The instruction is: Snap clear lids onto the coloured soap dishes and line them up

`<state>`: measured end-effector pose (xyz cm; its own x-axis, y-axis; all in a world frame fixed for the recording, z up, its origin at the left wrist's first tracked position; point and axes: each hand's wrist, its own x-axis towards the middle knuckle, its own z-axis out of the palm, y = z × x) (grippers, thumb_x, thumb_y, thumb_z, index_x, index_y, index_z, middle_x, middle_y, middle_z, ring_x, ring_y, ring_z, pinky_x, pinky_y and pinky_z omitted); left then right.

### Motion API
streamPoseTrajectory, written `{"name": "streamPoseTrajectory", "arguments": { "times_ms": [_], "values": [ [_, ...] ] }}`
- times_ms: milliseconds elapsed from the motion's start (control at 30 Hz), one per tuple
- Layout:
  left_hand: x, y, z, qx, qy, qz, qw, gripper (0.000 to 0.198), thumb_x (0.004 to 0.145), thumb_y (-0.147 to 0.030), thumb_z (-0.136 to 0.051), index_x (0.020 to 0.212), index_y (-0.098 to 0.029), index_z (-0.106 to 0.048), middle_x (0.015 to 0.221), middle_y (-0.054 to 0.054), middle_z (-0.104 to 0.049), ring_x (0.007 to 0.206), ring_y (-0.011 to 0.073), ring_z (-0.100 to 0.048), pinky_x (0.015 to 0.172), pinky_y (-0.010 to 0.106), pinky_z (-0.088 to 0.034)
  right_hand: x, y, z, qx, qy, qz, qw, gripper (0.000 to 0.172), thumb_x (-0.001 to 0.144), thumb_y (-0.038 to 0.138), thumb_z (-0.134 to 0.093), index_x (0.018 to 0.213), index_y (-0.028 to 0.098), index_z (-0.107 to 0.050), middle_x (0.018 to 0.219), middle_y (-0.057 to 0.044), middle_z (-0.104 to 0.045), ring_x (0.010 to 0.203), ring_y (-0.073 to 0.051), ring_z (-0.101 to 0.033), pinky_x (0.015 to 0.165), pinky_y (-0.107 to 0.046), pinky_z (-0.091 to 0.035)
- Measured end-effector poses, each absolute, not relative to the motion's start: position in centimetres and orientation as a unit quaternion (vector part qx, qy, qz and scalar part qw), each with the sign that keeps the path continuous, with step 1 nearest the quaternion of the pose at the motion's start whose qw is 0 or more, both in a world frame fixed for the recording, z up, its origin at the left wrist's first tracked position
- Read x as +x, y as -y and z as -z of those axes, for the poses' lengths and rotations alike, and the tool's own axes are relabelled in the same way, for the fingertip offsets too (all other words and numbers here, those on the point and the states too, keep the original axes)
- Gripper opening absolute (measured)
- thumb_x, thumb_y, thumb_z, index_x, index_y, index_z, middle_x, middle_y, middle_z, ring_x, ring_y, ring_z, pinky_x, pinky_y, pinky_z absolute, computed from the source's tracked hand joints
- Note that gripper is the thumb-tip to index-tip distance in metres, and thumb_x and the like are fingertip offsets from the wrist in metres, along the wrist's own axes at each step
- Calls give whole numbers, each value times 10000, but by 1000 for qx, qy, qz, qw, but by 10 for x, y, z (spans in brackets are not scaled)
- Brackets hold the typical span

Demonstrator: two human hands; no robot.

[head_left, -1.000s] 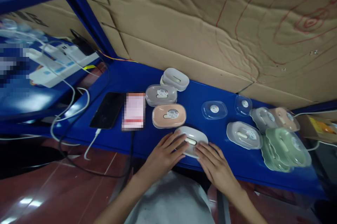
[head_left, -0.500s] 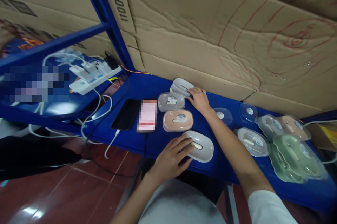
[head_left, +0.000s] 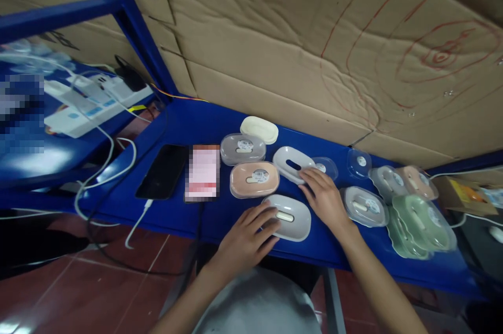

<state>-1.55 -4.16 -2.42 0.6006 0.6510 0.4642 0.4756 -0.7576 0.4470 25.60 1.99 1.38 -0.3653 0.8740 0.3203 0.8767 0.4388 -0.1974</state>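
My left hand [head_left: 245, 237] rests with fingers spread on the left end of a white oval soap dish [head_left: 288, 217] at the front edge of the blue shelf [head_left: 220, 208]. My right hand [head_left: 324, 195] lies over the near edge of a white slotted insert [head_left: 291, 163] just behind that dish, its fingers curled on the rim. A cream oval base [head_left: 259, 129] sits bare at the back. A grey lidded dish [head_left: 242, 148] and a pink lidded dish [head_left: 254, 178] lie to the left of my hands.
Two phones [head_left: 164, 170] lie at the left with cables trailing off the edge. Clear lids [head_left: 359, 162] and stacked grey, pink and green dishes [head_left: 420, 219] fill the right side. Cardboard [head_left: 314, 51] backs the shelf. A power strip [head_left: 90, 98] sits far left.
My right hand reached to the back stack, lifted the white slotted insert off it and brought it forward to the shelf's middle, uncovering the cream base. The left hand stayed on the white dish.
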Motion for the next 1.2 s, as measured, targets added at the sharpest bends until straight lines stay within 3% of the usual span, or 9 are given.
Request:
{"name": "streamPoseTrajectory", "arguments": {
  "times_ms": [167, 233, 400, 500, 633, 767, 867, 1000, 1200],
  "values": [
    [-18, 43, 23, 887, -307, -312, 146, 246, 1019, -210, -629, 1253, -192, -703, 1380, 106, -699, 1462, 307, -529, 1129, 479, -550, 290, -8, -6, -550, 824, -25, 131, 692, 1057, 352, -539, 1686, 282, -259, 1741, -117, -301, 1626, -316, -244, 1276, -631, -285],
    [-19, 44, 23, 889, -295, -318, 149, 243, 1009, -209, -642, 1243, -192, -704, 1387, 104, -696, 1466, 305, -523, 1130, 481, -552, 307, -12, -5, -590, 800, -25, 105, 806, 1033, 389, -568, 1711, 265, -149, 1730, -155, -314, 1621, -351, -245, 1251, -684, -279],
    [-18, 46, 23, 885, -296, -323, 159, 246, 1002, -201, -641, 1242, -198, -696, 1394, 102, -689, 1465, 304, -522, 1120, 486, -562, 323, -24, -5, -598, 798, 8, 76, 634, 1018, 443, -596, 1608, 269, -439, 1503, -179, -593, 1404, -386, -538, 1151, -640, -404],
    [-16, 47, 21, 885, -301, -316, 163, 251, 1005, -192, -629, 1249, -201, -688, 1398, 103, -683, 1463, 299, -523, 1124, 488, -562, 315, -30, -4, -607, 791, 14, 72, 703, 975, 548, -654, 1594, 280, -452, 1554, -180, -535, 1443, -415, -488, 1166, -678, -371],
    [-14, 49, 19, 884, -309, -309, 168, 260, 1016, -188, -619, 1269, -200, -676, 1408, 110, -674, 1468, 295, -518, 1145, 491, -550, 302, -27, -14, -662, 746, -5, 66, 732, 981, 546, -646, 1605, 232, -428, 1577, -230, -506, 1402, -455, -530, 1048, -671, -502],
    [-9, 53, 19, 882, -316, -305, 172, 386, 1017, -175, -615, 1401, -215, -614, 1499, 137, -604, 1464, 299, -525, 1146, 497, -550, 287, 12, -37, -724, 662, 110, 160, 721, 995, 558, -617, 1608, 222, -440, 1616, -255, -449, 1414, -528, -488, 1044, -754, -464],
    [-5, 56, 22, 870, -342, -309, 174, 495, 1028, -205, -619, 1513, -233, -526, 1619, 184, -454, 1488, 331, -493, 1129, 511, -560, 274, 55, -43, -672, 709, 57, 208, 736, 1008, 537, -612, 1655, 293, -359, 1672, -181, -400, 1473, -464, -461, 1125, -691, -459],
    [-4, 56, 27, 852, -368, -307, 208, 681, 1023, -286, -662, 1633, -257, -361, 1686, 207, -329, 1501, 361, -471, 1127, 509, -562, 261, 96, -30, -600, 779, -55, 174, 731, 1027, 511, -596, 1675, 344, -301, 1691, -114, -392, 1497, -391, -460, 1126, -621, -512],
    [-4, 54, 31, 842, -373, -285, 267, 839, 1030, -360, -655, 1699, -365, -149, 1701, 161, -326, 1502, 336, -471, 1142, 531, -545, 244, 97, -18, -530, 840, -53, 100, 707, 1041, 507, -588, 1672, 344, -312, 1723, -88, -346, 1573, -378, -341, 1131, -628, -501]
  ]
}}
